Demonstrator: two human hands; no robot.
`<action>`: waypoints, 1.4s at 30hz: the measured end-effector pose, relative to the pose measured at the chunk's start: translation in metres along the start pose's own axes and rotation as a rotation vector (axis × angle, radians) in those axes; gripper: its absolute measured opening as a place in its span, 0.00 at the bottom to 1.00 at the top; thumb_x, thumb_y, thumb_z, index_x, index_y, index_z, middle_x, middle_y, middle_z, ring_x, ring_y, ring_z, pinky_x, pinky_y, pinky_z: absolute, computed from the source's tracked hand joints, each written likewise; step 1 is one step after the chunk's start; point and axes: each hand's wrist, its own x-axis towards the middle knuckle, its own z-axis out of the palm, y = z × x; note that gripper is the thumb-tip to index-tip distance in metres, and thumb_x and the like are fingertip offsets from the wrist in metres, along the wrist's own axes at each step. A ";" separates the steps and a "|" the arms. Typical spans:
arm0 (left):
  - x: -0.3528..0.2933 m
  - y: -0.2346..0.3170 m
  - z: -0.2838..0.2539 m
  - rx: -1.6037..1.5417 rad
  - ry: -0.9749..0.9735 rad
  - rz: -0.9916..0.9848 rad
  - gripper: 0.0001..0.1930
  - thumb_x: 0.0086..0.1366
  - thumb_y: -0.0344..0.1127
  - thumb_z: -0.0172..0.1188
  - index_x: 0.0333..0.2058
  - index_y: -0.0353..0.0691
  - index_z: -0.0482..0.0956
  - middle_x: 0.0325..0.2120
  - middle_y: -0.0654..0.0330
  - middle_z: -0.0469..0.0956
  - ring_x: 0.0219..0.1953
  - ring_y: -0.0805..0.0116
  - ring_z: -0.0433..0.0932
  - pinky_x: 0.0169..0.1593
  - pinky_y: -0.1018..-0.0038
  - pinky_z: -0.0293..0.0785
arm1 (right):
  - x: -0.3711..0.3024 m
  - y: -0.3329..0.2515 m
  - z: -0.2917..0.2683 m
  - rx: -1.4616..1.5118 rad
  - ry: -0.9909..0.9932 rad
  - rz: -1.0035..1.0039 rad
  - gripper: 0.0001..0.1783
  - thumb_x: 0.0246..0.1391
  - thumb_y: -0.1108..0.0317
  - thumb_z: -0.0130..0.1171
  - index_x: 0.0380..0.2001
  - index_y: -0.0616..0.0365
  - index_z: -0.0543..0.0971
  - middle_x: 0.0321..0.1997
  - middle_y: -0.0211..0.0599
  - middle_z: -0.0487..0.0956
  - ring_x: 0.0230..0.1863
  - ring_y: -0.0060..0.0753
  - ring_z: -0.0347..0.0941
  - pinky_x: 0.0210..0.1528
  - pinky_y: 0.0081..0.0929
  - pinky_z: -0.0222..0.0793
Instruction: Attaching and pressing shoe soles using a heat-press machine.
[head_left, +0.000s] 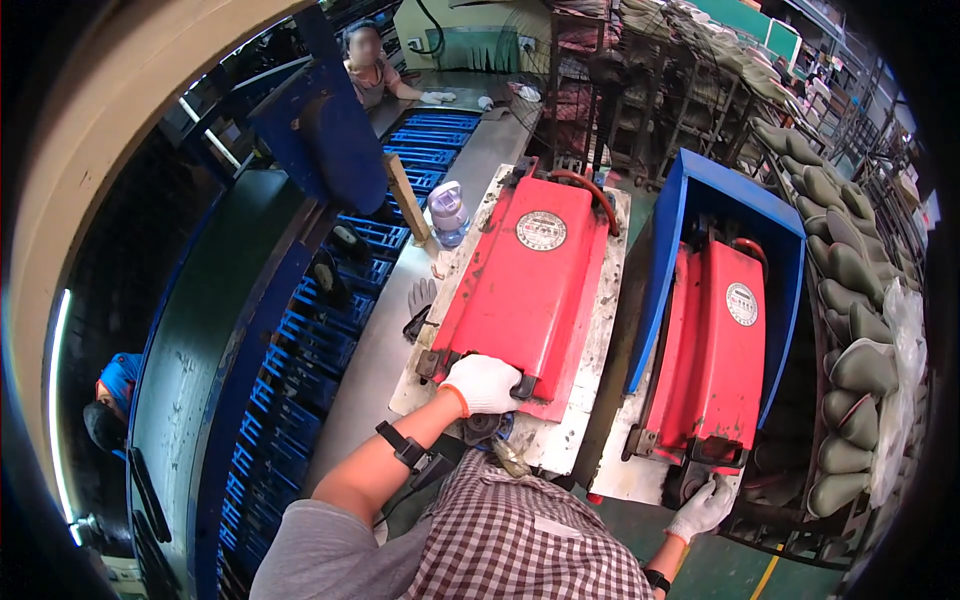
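My left hand (485,384), in a white knit glove, is closed at the front end of a red metal mold cover (525,265). Its fingers curl around the dark front handle (524,388), which is mostly hidden by the glove. My right hand (703,508), also gloved, is low at the front of a second red mold cover (712,340), touching a dark fitting (692,480) below its edge. Those fingers look bent, but what they grip is hidden. Both covers lie down on pale, stained bases, and each carries a round white label.
A blue hood (672,265) surrounds the right cover. A grey glove (421,296) and a plastic jug (448,214) sit on the metal ledge, beside a blue slatted conveyor (290,345). Racks of grey-green shoe forms (862,366) stand at right. Two other people are beyond the conveyor.
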 end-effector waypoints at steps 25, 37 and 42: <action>0.002 0.001 -0.002 0.006 -0.005 0.003 0.24 0.57 0.59 0.66 0.33 0.41 0.88 0.30 0.45 0.85 0.35 0.46 0.86 0.42 0.53 0.82 | -0.002 0.020 0.008 -0.041 -0.028 -0.033 0.14 0.64 0.70 0.58 0.49 0.64 0.84 0.47 0.46 0.85 0.50 0.46 0.80 0.59 0.42 0.72; -0.002 -0.003 0.000 -0.008 0.008 0.023 0.27 0.57 0.63 0.65 0.35 0.42 0.88 0.32 0.47 0.86 0.37 0.46 0.86 0.44 0.54 0.82 | -0.039 -0.225 0.012 0.851 -1.256 -0.250 0.23 0.67 0.62 0.59 0.60 0.65 0.77 0.54 0.46 0.83 0.52 0.37 0.80 0.59 0.31 0.75; -0.005 -0.004 0.000 -0.015 0.056 0.066 0.27 0.58 0.64 0.64 0.34 0.43 0.88 0.30 0.46 0.86 0.35 0.47 0.87 0.43 0.54 0.82 | -0.078 -0.295 0.026 0.649 -1.930 -0.053 0.22 0.66 0.49 0.63 0.51 0.55 0.77 0.30 0.32 0.82 0.24 0.19 0.72 0.22 0.20 0.64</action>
